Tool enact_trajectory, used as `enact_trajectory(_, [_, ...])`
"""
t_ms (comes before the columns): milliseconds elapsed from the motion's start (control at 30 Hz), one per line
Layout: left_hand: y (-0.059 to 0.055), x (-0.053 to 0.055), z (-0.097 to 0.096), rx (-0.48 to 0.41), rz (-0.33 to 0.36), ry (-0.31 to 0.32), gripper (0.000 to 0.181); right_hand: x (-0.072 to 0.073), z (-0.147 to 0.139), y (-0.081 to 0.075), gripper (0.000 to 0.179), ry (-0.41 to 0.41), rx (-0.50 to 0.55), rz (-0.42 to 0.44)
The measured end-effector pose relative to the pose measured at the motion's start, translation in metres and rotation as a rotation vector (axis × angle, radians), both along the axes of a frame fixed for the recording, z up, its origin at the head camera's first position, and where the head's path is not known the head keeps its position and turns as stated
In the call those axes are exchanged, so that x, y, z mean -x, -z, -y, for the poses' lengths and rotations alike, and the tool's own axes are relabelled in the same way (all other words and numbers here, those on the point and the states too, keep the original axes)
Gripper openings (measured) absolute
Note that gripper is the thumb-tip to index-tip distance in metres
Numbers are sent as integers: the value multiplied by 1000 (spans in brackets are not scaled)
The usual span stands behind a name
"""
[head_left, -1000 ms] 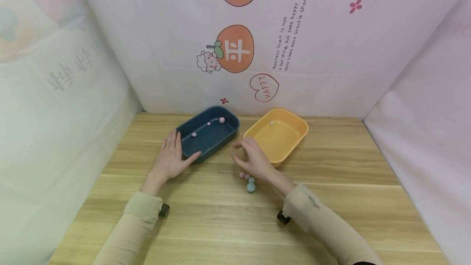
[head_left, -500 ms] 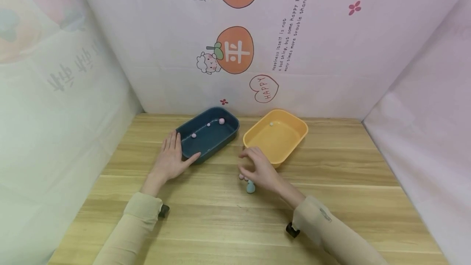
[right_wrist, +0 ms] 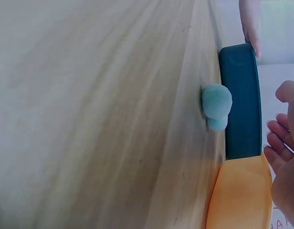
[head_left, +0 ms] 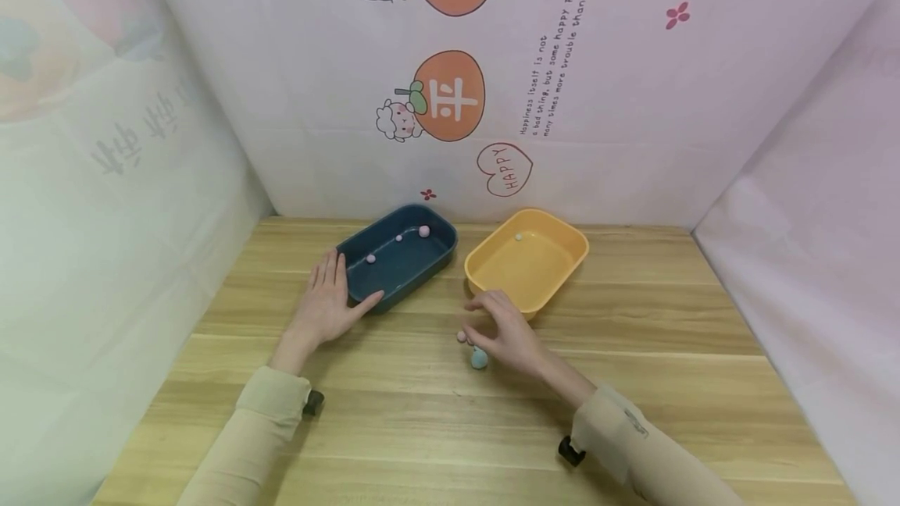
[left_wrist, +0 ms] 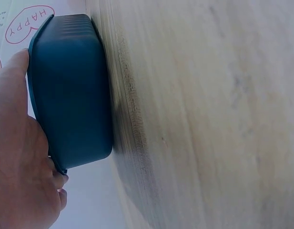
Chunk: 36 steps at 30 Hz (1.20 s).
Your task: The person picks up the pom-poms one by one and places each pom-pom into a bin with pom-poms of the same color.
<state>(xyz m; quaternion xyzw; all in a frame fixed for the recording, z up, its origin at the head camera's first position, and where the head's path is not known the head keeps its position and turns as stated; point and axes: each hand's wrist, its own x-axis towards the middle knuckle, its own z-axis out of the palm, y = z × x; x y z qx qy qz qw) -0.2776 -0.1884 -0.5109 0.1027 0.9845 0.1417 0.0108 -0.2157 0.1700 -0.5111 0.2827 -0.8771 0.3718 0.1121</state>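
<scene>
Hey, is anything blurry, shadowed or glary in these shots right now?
Head view: fairly even light, the blue tray and yellow tray crisply outlined, a soft shadow beside the left sleeve, no harsh glare; left wrist view: the tabletop looks soft and washed out; right wrist view: wood grain smeared in the foreground, the larger blue-green ball clearer.

I count one blue tub [head_left: 415,258], one yellow tub [head_left: 530,265] — five pink balls [head_left: 424,231] and three greenish balls [head_left: 480,358] in sight.
</scene>
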Motion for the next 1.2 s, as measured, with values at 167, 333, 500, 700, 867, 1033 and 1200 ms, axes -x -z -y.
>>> enact_trajectory(167, [0,1,0,-1,-4,0,124,-4,-2,5,33,-34,-5,3])
enact_trajectory(333, [0,0,0,-3,-7,1,124,-8,-1,9,32,-69,-7,26])
enact_trajectory(500, [0,0,1,-7,-2,1,125,-8,-2,19,32,-107,11,17])
enact_trajectory(700, [3,1,1,6,2,3,125,-9,-1,19,32,-94,5,8])
enact_trajectory(867, [2,1,1,2,3,4,125,-5,-2,27,27,-100,0,-6])
enact_trajectory(1033, [1,0,0,4,1,8,125,-4,1,35,23,-55,-1,15])
enact_trajectory(1200, [-1,-1,-1,1,-7,8,124,15,-3,74,25,3,-50,46])
